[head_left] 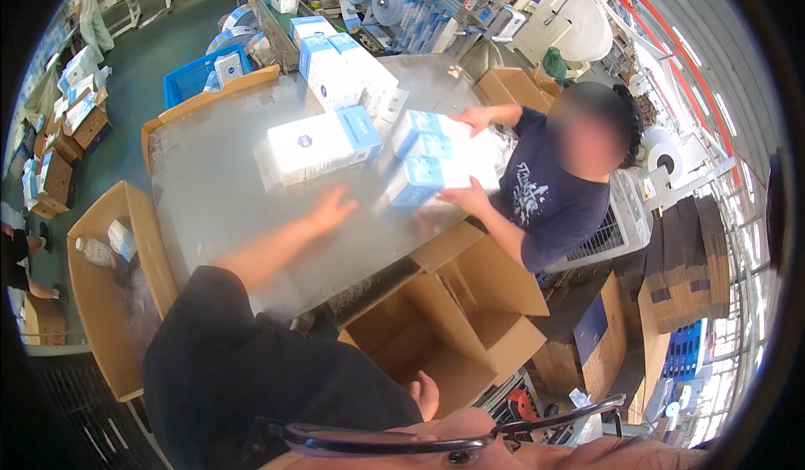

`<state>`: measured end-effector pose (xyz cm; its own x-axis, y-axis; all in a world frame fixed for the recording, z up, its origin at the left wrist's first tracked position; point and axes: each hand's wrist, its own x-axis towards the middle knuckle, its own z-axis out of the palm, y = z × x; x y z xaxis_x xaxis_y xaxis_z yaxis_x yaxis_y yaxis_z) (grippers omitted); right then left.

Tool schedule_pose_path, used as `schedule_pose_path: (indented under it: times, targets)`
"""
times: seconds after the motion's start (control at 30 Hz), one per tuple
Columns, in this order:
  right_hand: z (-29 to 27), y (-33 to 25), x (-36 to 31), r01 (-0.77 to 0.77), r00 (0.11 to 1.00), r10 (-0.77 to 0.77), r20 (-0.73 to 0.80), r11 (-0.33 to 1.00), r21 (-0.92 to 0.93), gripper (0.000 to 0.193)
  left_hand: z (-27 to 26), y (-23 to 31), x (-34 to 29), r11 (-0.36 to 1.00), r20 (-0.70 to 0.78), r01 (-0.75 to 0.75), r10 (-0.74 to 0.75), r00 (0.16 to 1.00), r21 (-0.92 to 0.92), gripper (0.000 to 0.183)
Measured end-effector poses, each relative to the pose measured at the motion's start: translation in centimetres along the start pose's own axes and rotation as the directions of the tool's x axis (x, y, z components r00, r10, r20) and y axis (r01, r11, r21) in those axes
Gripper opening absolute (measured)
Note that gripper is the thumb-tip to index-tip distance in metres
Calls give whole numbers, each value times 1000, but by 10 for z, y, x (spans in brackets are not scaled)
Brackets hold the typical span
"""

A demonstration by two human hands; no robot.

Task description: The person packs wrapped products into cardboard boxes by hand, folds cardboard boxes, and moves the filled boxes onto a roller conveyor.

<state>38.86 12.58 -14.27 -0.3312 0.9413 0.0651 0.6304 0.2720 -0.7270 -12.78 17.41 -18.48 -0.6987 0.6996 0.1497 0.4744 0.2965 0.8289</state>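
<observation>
My left hand (331,212) reaches over the grey metal table (226,218), smeared by motion. Its fingers look stretched out, with nothing in them. Just beyond lies a white and light-blue pack (314,147) on the tabletop. My right hand (426,396) shows only in part, low in the view beside an open cardboard box (402,323); what its fingers do is hard to make out. Across the table, a co-worker's two hands (470,197) grip a group of similar packs (423,155) from the ends.
More packs (344,67) stand at the table's far side. A blue crate (197,76) sits behind its left edge. On the left, a carton (117,302) holds a plastic bottle and wrapping. Another open box (495,290) and stacked flat cartons (688,260) are right.
</observation>
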Motion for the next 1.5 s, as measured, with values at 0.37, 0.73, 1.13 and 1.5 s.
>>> schedule_pose_path:
  times: [0.37,0.73,1.13,1.5]
  targets:
    - [91,-184,132,41,918,-150,367,956,289,25,-166,-66,147,900,453,119,-321,832,419,95]
    - [284,-160,284,-500,834,220,506,688,525,70,-42,-27,60,960,507,-111,231,830,-255,78]
    - [240,-271,280,-54,988,111,110,903,-426,90,-72,5,356,849,37,-142,143,989,508,67]
    - [210,-230,303,187,960,-125,249,952,-243,88,-95,29,245,655,726,-682,289,624,325,69]
